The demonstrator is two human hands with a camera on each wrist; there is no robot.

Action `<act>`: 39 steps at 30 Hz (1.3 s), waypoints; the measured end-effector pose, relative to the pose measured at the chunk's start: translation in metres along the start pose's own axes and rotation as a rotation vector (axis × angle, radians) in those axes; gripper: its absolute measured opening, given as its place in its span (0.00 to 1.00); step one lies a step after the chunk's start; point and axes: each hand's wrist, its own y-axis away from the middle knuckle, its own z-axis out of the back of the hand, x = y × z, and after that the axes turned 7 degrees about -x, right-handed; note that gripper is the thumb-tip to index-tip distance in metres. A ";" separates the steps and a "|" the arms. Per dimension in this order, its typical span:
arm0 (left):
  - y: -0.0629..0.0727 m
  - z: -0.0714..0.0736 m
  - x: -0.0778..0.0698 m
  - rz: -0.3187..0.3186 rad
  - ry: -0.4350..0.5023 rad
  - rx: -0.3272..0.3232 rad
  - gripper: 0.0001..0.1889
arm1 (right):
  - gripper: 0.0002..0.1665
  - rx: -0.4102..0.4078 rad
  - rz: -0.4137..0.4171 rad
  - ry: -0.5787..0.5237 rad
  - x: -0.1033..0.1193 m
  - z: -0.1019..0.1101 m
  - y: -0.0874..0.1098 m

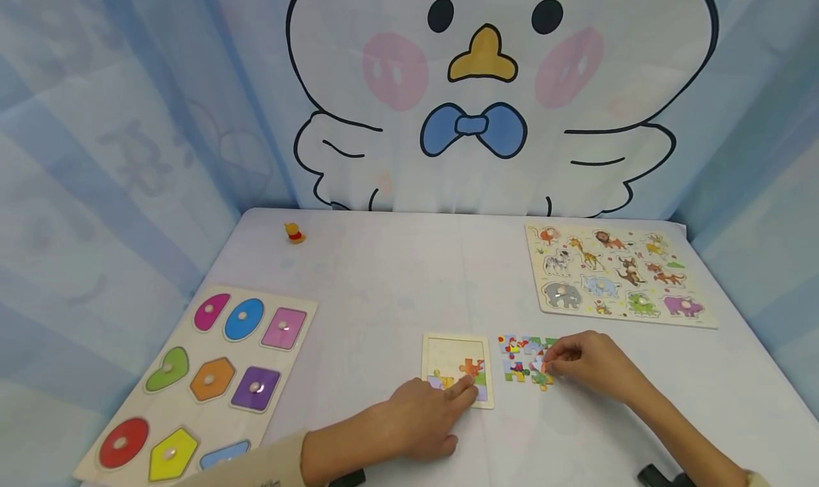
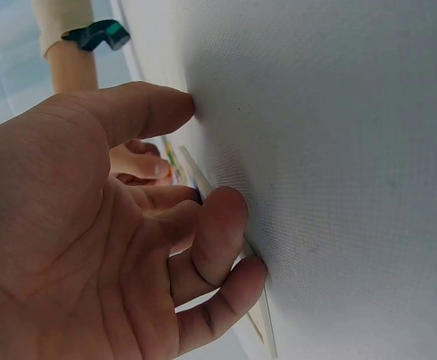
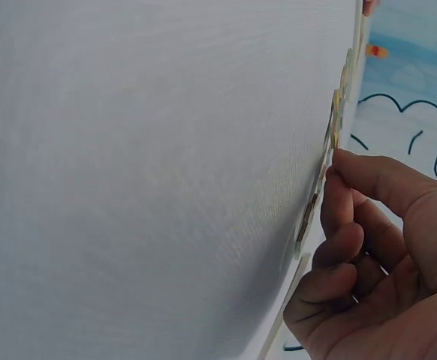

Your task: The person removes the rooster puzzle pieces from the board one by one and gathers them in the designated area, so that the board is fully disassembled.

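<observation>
My left hand (image 1: 419,416) rests at the lower edge of a small wooden puzzle frame (image 1: 456,336), its index finger laid over the lower right pieces. Inside the frame an orange jigsaw piece (image 1: 470,367) and a few others lie along the bottom and right; the hand hides part of them. Just right of the frame is a patch of loose, colourful jigsaw pieces (image 1: 514,345). There my right hand (image 1: 591,362) pinches a jigsaw piece (image 3: 337,124) between thumb and index finger. In the left wrist view the left hand's (image 2: 128,225) fingers are loosely bent.
A wooden shape board (image 1: 246,362) with knobbed coloured shapes lies at the left, partly under the left sleeve (image 1: 256,466). An animal peg board (image 1: 623,309) sits at the back right. A small yellow-and-red figure (image 1: 293,233) stands at the back left. Curtains (image 1: 128,188) surround the white table.
</observation>
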 end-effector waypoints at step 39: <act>0.002 0.000 0.001 -0.001 -0.009 -0.007 0.33 | 0.02 -0.065 0.065 0.125 0.023 0.005 -0.003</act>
